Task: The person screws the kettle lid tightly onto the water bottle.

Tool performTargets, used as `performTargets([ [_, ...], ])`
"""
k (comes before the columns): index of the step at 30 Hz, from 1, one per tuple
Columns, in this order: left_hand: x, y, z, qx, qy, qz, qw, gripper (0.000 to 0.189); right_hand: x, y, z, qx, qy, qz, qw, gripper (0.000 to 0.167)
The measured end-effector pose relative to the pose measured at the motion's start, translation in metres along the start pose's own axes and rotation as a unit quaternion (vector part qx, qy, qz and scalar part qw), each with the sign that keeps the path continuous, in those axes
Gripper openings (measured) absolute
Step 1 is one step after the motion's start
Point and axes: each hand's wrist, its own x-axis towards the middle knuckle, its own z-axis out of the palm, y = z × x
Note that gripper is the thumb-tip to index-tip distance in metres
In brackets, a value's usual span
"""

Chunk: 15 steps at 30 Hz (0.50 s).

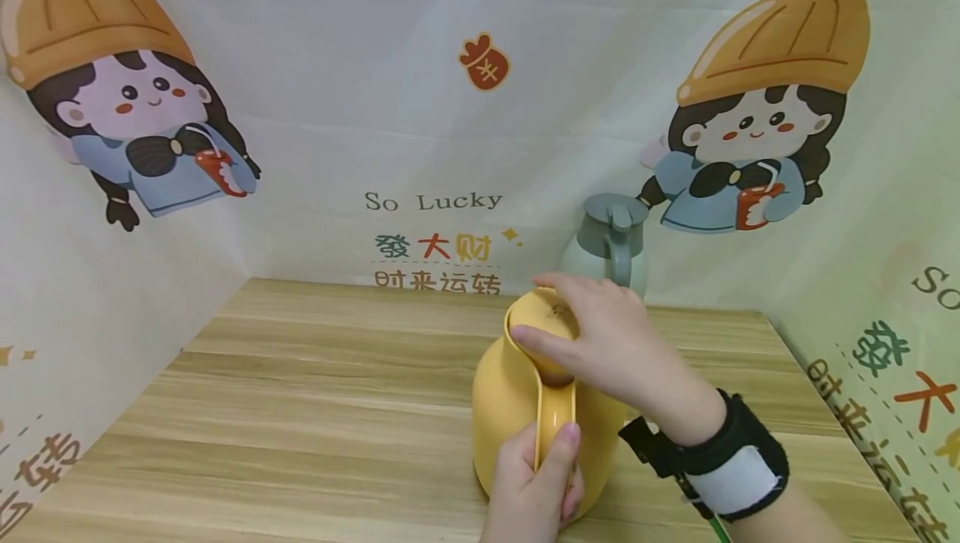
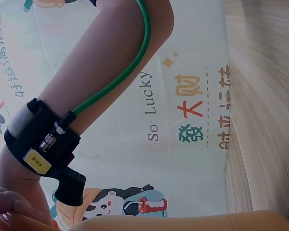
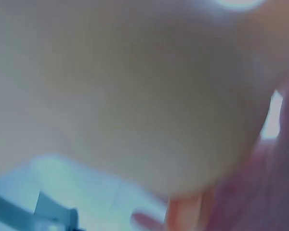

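Observation:
A yellow thermos jug [image 1: 498,422] stands upright on the wooden table, right of centre in the head view. My left hand [image 1: 532,480] grips its handle [image 1: 557,406], thumb lying along the near side. Up at the top, my right hand [image 1: 611,335] holds the round yellow lid [image 1: 538,318], thumb on the near side and fingers round the far side. The lid sits within the jug's raised rim. In the left wrist view the jug's side [image 2: 183,224] runs along the bottom edge. A blurred pale surface fills most of the right wrist view.
Behind the yellow jug is a pale green jug [image 1: 606,256] with a grey-green lid, partly hidden by my right hand. A black strap [image 1: 738,460] with a green cable [image 2: 120,79] circles the right wrist. Printed cloth walls [image 1: 322,151] border the table [image 1: 300,410].

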Motion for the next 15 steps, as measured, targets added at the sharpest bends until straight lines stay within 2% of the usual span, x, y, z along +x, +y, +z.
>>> performTargets([
  [3, 0.000, 0.000, 0.000, 0.003, 0.003, -0.003, 1.0000, 0.040, 0.004, 0.013, -0.011, 0.060, -0.038, -0.076, 0.9946, 0.067],
  [6, 0.000, 0.001, 0.000, 0.005, 0.004, -0.007, 1.0000, 0.040, 0.009, 0.025, -0.019, 0.114, -0.078, -0.148, 0.9793, 0.072],
  [8, 0.000, 0.002, 0.000, 0.006, 0.004, -0.009, 0.9999, 0.041, 0.013, 0.033, -0.023, 0.143, -0.101, -0.177, 0.9686, 0.073],
  [11, 0.000, 0.002, 0.000, 0.003, 0.002, -0.008, 1.0000, 0.041, 0.021, 0.042, -0.025, 0.165, -0.125, -0.207, 0.9562, 0.074],
  [15, 0.000, 0.002, 0.001, -0.002, 0.002, -0.006, 1.0000, 0.041, 0.030, 0.053, -0.023, 0.202, -0.160, -0.204, 0.9446, 0.072],
])
